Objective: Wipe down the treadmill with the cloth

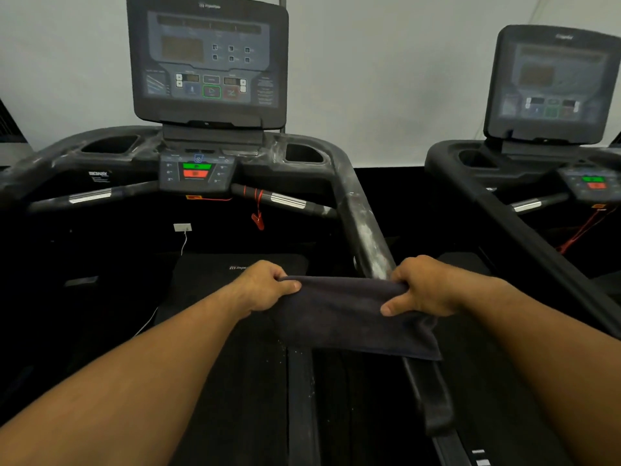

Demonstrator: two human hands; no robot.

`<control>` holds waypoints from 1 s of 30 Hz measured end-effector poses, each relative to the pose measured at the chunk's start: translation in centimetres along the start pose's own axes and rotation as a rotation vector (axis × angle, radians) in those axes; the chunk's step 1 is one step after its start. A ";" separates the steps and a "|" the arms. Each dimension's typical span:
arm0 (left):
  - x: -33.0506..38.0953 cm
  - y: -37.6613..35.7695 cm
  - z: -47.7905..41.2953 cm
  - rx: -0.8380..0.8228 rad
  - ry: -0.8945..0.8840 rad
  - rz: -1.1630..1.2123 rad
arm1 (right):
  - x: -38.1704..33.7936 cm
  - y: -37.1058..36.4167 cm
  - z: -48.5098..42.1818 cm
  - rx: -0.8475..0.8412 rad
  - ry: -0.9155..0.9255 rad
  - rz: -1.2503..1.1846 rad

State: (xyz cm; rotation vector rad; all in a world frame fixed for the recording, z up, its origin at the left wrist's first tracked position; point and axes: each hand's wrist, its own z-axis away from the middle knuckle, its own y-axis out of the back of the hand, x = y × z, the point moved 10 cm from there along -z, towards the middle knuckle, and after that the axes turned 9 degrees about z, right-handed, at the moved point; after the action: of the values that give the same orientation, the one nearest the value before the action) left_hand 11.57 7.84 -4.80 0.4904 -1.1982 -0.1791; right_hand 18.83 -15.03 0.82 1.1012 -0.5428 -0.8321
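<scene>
A: What does the head view show of the cloth?

B: The cloth (353, 314) is dark navy, soft like towelling, stretched flat between both hands and hanging down in a folded sheet. It sits near the camera, draped over the lower end of the treadmill's right handrail (364, 227). The left hand (265, 287) is closed, pinching the cloth's left top corner; the right hand (423, 287) is closed around the right top corner, thumb lying on the fabric.

A: And the treadmill (201, 156) itself?

B: Black, with whitish smears along that right handrail and across the far console tray. A red safety cord (258, 210) hangs from the short grip bar.

A: Anything hard to make out?

B: The console screen (208, 58) is blurred, so its labels can't be read. The belt and floor are too dark for detail. The cloth covers the part of the rail beneath it. A second treadmill (551, 129) on the right is cut off by the frame edge.
</scene>
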 end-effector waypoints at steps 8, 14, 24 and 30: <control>-2.0 4.4 1.2 0.265 0.080 0.385 | 2.0 1.2 0.9 0.003 -0.075 -0.103; 3.3 1.5 0.8 0.121 -0.069 0.563 | -3.3 4.8 -1.1 0.193 -0.110 -0.783; 10.6 1.6 5.9 0.115 -0.514 -0.003 | -7.8 3.1 -2.9 -0.008 -0.138 -1.301; 11.3 0.9 7.4 0.158 -0.614 -0.545 | -9.6 4.1 -2.3 -0.097 -0.107 -1.346</control>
State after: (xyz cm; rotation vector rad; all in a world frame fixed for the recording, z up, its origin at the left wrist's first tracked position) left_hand 8.75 2.29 7.19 0.9399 -1.6597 -0.7470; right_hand 16.19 -5.17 3.91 1.2776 0.2595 -2.0493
